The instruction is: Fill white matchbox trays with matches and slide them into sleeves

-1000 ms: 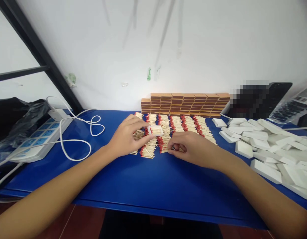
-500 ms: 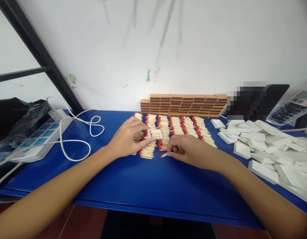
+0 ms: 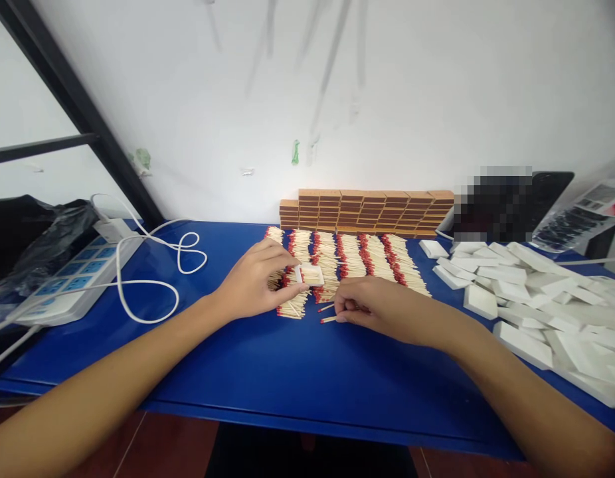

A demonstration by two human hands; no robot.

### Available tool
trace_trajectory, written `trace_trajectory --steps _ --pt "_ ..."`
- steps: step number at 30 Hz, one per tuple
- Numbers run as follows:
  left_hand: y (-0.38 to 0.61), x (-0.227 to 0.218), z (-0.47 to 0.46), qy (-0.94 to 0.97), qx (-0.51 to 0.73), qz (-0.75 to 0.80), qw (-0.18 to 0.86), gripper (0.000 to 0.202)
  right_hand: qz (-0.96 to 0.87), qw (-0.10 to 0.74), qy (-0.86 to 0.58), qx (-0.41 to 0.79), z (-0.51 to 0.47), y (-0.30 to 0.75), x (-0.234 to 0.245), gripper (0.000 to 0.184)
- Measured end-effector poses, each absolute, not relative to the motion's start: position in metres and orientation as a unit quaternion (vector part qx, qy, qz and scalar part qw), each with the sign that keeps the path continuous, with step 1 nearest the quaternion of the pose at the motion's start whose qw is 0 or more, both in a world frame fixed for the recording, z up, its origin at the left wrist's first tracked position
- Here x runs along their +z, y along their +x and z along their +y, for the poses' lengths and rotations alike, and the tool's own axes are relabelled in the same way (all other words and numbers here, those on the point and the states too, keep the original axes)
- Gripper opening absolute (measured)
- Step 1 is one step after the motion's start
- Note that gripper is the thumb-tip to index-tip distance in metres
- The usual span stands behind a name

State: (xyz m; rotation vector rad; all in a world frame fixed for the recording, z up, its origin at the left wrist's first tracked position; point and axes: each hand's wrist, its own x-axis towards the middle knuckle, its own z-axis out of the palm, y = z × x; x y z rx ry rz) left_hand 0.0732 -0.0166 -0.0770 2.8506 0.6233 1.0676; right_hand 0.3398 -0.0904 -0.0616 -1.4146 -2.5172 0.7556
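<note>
Between the thumb and fingers of my left hand (image 3: 260,279) is a small white matchbox tray (image 3: 310,274), with a few matches lying inside. The fingers of my right hand (image 3: 370,305) pinch red-tipped matches (image 3: 328,320) just right of the tray; two heads stick out to the left, one above the other. Under and behind both hands lie rows of loose matches (image 3: 352,255) with red heads and pale sticks. My left hand covers part of the leftmost rows.
Stacked brown matchboxes (image 3: 367,209) line the wall. A heap of white trays (image 3: 527,285) lies at right, with a dark phone-like object (image 3: 551,199) behind it. At left sit a power strip (image 3: 83,279) and a white cable (image 3: 175,299) on the blue table (image 3: 267,372).
A second match head now shows at my right fingertips, where one showed before. My left hand still holds the tray in nearly the same place. The view has shifted slightly.
</note>
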Motion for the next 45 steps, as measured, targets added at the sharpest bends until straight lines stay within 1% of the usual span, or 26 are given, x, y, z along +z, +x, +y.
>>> trace_trajectory --steps 3,6,8,12,14,16,21,28,34,38,40,45 --pt "0.074 -0.077 -0.017 0.918 0.345 0.196 0.019 0.031 -0.842 0.075 -0.474 0.248 -0.092 0.340 -0.060 0.012" --pt "0.074 -0.076 -0.017 0.916 0.353 0.190 0.020 0.031 -0.842 0.097 -0.469 0.248 -0.090 0.342 -0.058 0.012" --pt "0.073 -0.076 -0.017 0.916 0.354 0.187 0.020 0.032 -0.839 0.136 -0.466 0.248 -0.088 0.344 -0.057 0.014" --pt "0.073 -0.077 -0.018 0.918 0.356 0.173 0.019 0.034 -0.816 0.256 -0.472 0.214 -0.086 0.344 -0.054 0.019" --pt "0.074 -0.076 -0.020 0.918 0.360 0.164 0.022 0.035 -0.807 0.301 -0.478 0.173 -0.086 0.340 -0.057 0.016" --pt "0.076 -0.075 -0.023 0.918 0.363 0.156 0.029 0.034 -0.810 0.319 -0.474 0.133 -0.085 0.337 -0.062 0.012" --pt "0.080 -0.074 -0.031 0.919 0.366 0.139 0.043 0.033 -0.833 0.305 -0.453 0.081 -0.085 0.333 -0.072 0.006" --pt "0.082 -0.075 -0.034 0.919 0.367 0.134 0.055 0.033 -0.840 0.318 -0.435 0.067 -0.087 0.332 -0.073 0.005" --pt "0.081 -0.073 -0.033 0.915 0.371 0.147 0.060 0.035 -0.842 0.329 -0.421 0.068 -0.086 0.333 -0.070 0.006" --pt "0.079 -0.073 -0.030 0.904 0.383 0.184 0.053 0.033 -0.820 0.340 -0.458 0.050 -0.088 0.335 -0.063 0.014" --pt "0.078 -0.073 -0.026 0.893 0.400 0.202 0.048 0.032 -0.824 0.313 -0.467 0.068 -0.089 0.336 -0.060 0.016" --pt "0.074 -0.074 -0.018 0.887 0.407 0.216 0.035 0.032 -0.865 0.171 -0.445 0.157 -0.088 0.337 -0.062 0.011"
